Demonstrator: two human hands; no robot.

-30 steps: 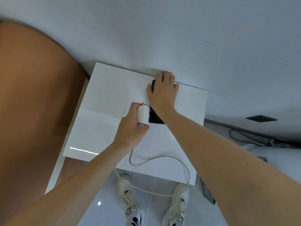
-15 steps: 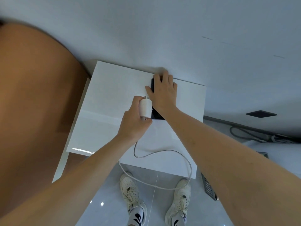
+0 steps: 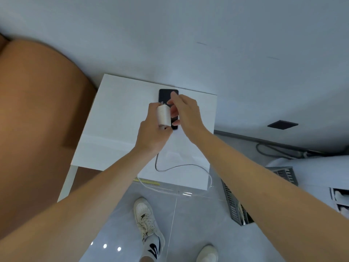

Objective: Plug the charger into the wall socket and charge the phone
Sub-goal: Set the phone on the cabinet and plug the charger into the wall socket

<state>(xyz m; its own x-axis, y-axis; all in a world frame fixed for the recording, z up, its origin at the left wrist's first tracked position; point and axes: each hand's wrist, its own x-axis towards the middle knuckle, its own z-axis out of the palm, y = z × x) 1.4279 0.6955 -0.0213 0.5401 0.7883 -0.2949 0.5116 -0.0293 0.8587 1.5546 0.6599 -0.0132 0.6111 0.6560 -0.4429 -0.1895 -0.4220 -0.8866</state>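
A dark phone [image 3: 166, 96] lies flat on the white table [image 3: 120, 110], close to the wall. My left hand [image 3: 151, 135] is shut on the white charger block [image 3: 164, 115], prongs pointing toward the wall, right over the phone's near half. Its white cable [image 3: 181, 166] loops across the table and hangs over the front edge. My right hand [image 3: 186, 112] hovers just above the phone with fingers spread, holding nothing. A dark square plate [image 3: 282, 124] sits low on the wall at the right.
A brown rounded surface [image 3: 34, 120] fills the left side beside the table. Grey slotted trays [image 3: 234, 203] and a grey cable [image 3: 272, 150] lie on the floor to the right. My white shoes [image 3: 145, 216] stand on the tiled floor below the table's front edge.
My right hand has lifted off the phone, which now shows its far half. My left hand has carried the charger block a little farther over the phone.
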